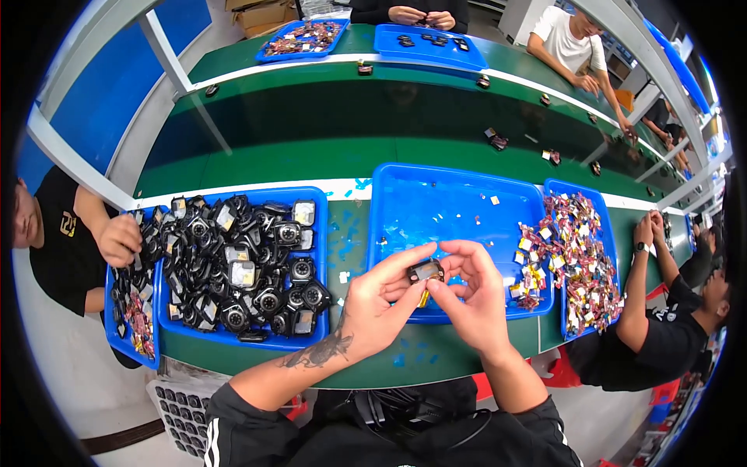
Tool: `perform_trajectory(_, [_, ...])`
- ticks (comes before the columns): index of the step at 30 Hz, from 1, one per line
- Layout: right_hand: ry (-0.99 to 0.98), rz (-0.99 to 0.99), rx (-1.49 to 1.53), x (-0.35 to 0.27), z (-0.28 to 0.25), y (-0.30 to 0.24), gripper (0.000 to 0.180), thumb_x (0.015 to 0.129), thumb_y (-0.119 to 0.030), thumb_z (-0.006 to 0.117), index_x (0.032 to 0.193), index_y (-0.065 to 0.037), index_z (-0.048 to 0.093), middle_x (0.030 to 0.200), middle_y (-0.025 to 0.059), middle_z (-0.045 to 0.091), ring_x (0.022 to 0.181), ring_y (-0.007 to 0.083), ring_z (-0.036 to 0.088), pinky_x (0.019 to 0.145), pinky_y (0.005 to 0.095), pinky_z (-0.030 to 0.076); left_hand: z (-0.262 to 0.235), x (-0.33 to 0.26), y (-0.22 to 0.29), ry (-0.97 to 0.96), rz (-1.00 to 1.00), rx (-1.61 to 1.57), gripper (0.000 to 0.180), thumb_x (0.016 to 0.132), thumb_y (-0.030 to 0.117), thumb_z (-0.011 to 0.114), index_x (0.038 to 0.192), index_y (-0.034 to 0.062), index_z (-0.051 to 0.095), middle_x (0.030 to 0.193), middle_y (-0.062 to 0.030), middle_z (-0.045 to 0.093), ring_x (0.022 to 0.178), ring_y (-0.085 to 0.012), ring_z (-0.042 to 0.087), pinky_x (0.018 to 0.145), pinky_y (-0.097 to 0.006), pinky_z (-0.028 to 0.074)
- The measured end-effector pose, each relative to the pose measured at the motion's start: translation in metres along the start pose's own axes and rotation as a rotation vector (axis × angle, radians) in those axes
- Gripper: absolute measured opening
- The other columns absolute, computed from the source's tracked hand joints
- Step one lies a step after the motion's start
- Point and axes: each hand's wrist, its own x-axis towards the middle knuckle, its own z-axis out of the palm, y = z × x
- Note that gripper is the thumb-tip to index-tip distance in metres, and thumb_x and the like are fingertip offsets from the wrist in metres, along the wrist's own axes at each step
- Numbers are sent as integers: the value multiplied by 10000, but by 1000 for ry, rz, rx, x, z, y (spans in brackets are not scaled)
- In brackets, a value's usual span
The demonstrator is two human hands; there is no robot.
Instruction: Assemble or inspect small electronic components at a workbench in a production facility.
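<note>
Between both hands, over the near edge of a blue tray, I hold a small dark watch case. Its window-like face is turned up, and a yellow bit shows beneath it. My left hand pinches the case from the left with thumb and fingers. From the other side my right hand grips it, thumb against its lower edge and index finger arched above. Small scraps and blue film pieces lie in the tray, with a pile of wired parts with yellow and white tabs at its right side.
To the left, a blue tray is heaped with black watch cases. Another tray of small wired parts stands right. Beyond runs a green conveyor carrying scattered parts. A co-worker's hand is at far left; other people work across and right. Metal frame posts rise.
</note>
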Motion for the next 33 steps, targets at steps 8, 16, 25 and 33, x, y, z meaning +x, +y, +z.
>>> perform_trajectory(8, [-125, -65, -158, 68, -19, -1, 434, 807, -19, 725, 1193, -18, 527, 795, 14, 603, 732, 68, 574, 656, 215, 481, -24, 1, 46, 192, 367, 469, 433, 860, -93, 579, 1277, 5, 513, 1222, -175, 583, 978, -219, 659, 830, -292, 543])
perform_trajectory(16, [97, -15, -812, 274, -55, 77, 496, 633, -165, 853, 1074, -14, 682, 944, 126, 677, 823, 194, 639, 688, 330, 519, -28, -118, 205, 8, 756, 727, 287, 892, 169, 596, 1167, 163, 515, 1006, -104, 535, 790, -306, 625, 636, -412, 511])
perform_trajectory(25, [164, -743, -821, 221, 34, 20, 227, 779, -113, 657, 992, -44, 693, 951, 174, 676, 946, 319, 638, 850, 423, 509, -49, -115, 219, -72, 716, 456, 29, 921, 181, 558, 908, 191, 534, 897, 5, 569, 744, -272, 594, 574, -334, 478])
perform_trajectory(33, [-577, -1062, -1154, 162, 140, 13, 147, 794, -160, 582, 880, -79, 670, 1079, 85, 593, 1025, 245, 570, 794, 391, 468, -53, -88, 164, 221, 1260, 509, 287, 961, 194, 541, 1143, -27, 558, 839, -79, 516, 527, -184, 528, 455, -285, 419])
